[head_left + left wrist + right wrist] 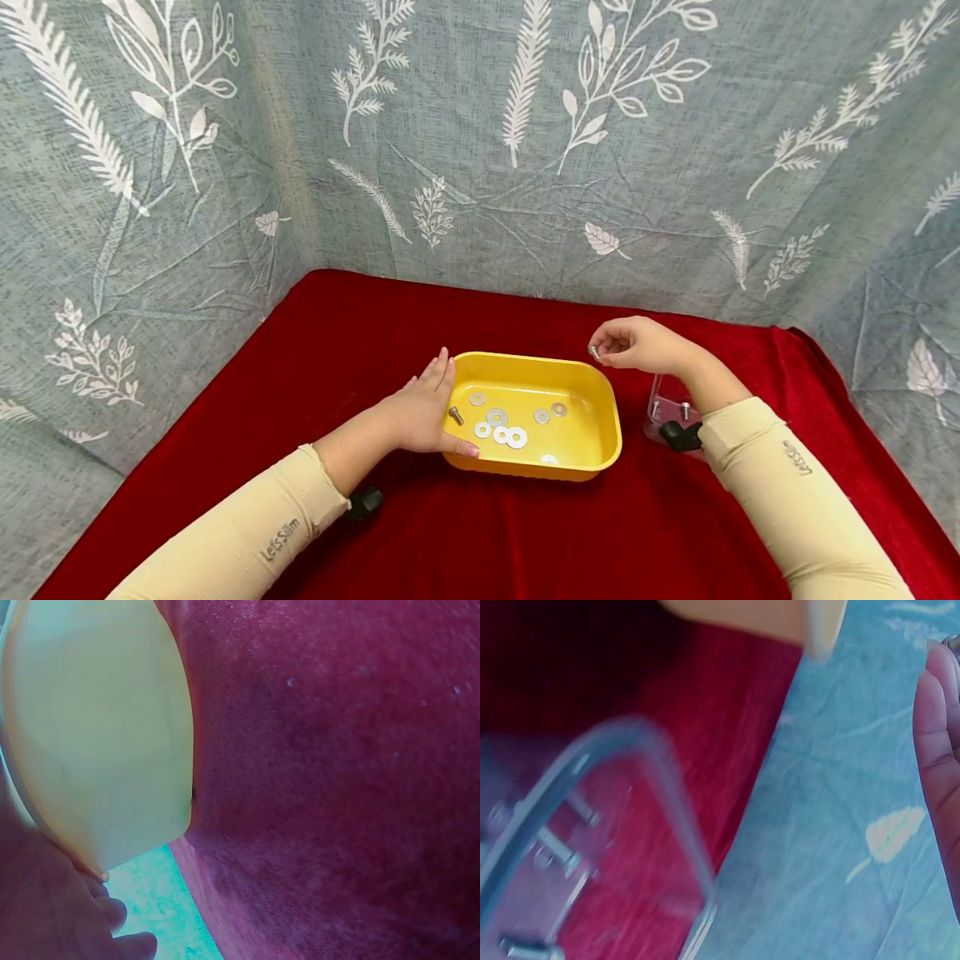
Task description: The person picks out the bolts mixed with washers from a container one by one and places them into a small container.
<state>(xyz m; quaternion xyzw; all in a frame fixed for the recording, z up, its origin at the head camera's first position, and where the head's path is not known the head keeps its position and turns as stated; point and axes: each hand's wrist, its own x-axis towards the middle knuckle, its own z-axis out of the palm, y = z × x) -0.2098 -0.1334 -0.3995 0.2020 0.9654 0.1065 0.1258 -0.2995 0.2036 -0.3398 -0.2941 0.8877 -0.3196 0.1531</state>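
A yellow tray (536,473) holds several flat metal washers (516,437) and one bolt (456,416) near its left end. My left hand (423,417) lies against the tray's left end, fingers straight toward the far corner and thumb over the front rim. The left wrist view shows this hand (52,907) beside the tray's wall (105,742). Above and beyond the tray's right end, my right hand (641,343) pinches a small bolt (595,353) between thumb and fingertips. Only part of the right fingers (937,742) enters the right wrist view.
A clear plastic box (660,780) stands right of the tray, partly hidden under my right forearm, with several bolts (555,847) inside. Red cloth (360,350) covers the table. A grey-blue leaf-patterned curtain (480,208) hangs behind and along both sides.
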